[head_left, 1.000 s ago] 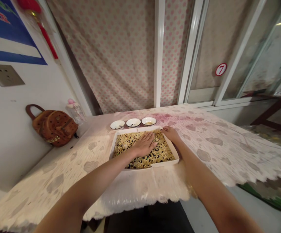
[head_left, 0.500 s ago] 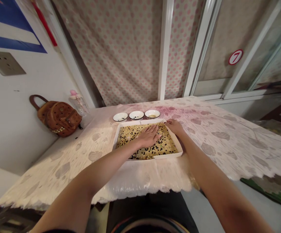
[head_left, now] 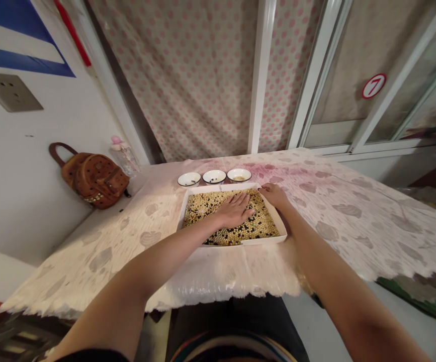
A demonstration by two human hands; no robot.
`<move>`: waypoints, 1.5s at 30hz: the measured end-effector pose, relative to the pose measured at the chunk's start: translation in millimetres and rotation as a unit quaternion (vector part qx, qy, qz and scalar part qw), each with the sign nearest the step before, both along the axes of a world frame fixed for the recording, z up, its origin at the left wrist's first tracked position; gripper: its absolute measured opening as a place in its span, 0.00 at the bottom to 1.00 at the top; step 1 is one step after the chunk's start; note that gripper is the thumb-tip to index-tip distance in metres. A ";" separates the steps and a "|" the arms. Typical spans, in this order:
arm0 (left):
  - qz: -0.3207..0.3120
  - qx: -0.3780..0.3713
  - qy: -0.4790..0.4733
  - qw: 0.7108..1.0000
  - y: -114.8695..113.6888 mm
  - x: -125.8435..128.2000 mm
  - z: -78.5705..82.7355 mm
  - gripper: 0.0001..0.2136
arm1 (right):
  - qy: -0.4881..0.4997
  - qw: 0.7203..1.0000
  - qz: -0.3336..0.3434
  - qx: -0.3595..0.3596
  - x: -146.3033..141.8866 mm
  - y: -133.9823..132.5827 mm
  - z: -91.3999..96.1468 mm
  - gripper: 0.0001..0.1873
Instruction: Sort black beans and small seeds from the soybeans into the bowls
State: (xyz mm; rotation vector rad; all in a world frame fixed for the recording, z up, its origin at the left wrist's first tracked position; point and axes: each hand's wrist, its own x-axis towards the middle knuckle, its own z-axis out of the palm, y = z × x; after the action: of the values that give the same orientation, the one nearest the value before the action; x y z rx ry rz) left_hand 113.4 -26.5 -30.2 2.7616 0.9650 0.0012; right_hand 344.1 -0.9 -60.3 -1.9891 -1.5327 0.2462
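Note:
A shallow white box (head_left: pixel 265 241) sits near the front edge of the table, filled with small round beads (head_left: pixel 198 205), mostly golden yellow with black ones mixed in. My left hand (head_left: pixel 234 211) lies flat on the beads, fingers stretched out towards the back right. At the box's back right corner, my right hand (head_left: pixel 275 195) is closed around the rim; its fingertips are partly hidden. Behind the box stand three white bowls with dark rims: the left bowl (head_left: pixel 189 176) and middle bowl (head_left: pixel 214 174) hold a few dark beads, the right bowl (head_left: pixel 239 172) some yellowish ones.
A patterned cloth with a plastic cover drapes the table (head_left: pixel 338 216). A brown backpack (head_left: pixel 99 181) and a clear bottle with a pink top (head_left: pixel 125 156) stand at the left against the wall. A dotted curtain (head_left: pixel 195 75) and framed glass panels are behind the table.
The whole view has shifted slightly, so things sit a little further right. My left hand stays flat on the beads and my right hand stays at the box corner.

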 end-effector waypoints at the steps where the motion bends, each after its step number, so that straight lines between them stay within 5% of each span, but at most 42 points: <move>1: 0.002 0.001 0.001 1.000 0.6 1.1 0.0 0.40 | 0.000 1.000 0.000 0.000 0.4 0.4 -0.4 0.14; 45: -0.036 0.003 0.002 0.999 -4.9 0.4 5.8 0.39 | 0.013 1.000 0.009 0.007 4.3 3.3 -5.5 0.13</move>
State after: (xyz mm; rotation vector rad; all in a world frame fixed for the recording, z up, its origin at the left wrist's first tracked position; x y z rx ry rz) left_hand 113.9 -31.3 -24.4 2.8015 0.8685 -0.0133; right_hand 348.4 2.4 -65.7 -1.9539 -1.5333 0.2677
